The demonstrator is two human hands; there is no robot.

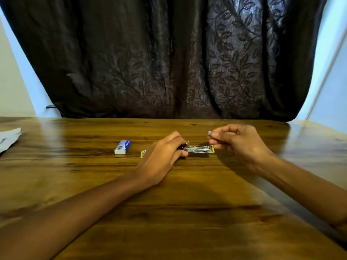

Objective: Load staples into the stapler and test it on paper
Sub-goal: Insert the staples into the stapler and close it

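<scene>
A small stapler (200,149) with yellow ends lies opened flat on the wooden table (169,212), its metal staple channel showing. My left hand (165,156) rests over its left half, fingers curled round the body. Another yellow end (143,154) sticks out to the left of that hand. My right hand (238,141) hovers just above the stapler's right end and pinches a short silver strip of staples (210,133) between thumb and fingertips. A white and blue staple box (123,147) lies on the table to the left of the stapler.
White paper (9,138) lies at the table's far left edge. A dark leaf-patterned curtain (169,62) hangs behind the table's back edge. Bare wood stretches between my forearms and the near edge.
</scene>
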